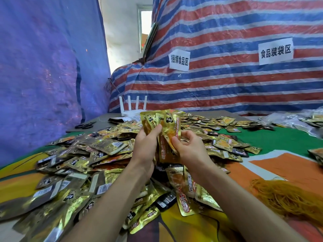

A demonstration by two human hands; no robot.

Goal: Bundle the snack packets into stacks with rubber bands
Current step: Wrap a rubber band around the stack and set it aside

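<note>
While left hand (146, 142) grips a fanned stack of snack packets (163, 126) above the heap, right hand (187, 147) pinches its front packet. Foil looks light, slick, floppy (likely to slide). Best clamped mid-stack; rubber bands (286, 198) lie well right.

Blue tarp (43, 67) hangs on the left, striped tarp (227, 88) with two paper signs (179, 60) on the right, daylight pouring through the window (146, 27) between.

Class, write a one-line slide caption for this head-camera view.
Left hand and right hand hold gold snack packets above the loose pile; rubber bands lie to the right.
</note>
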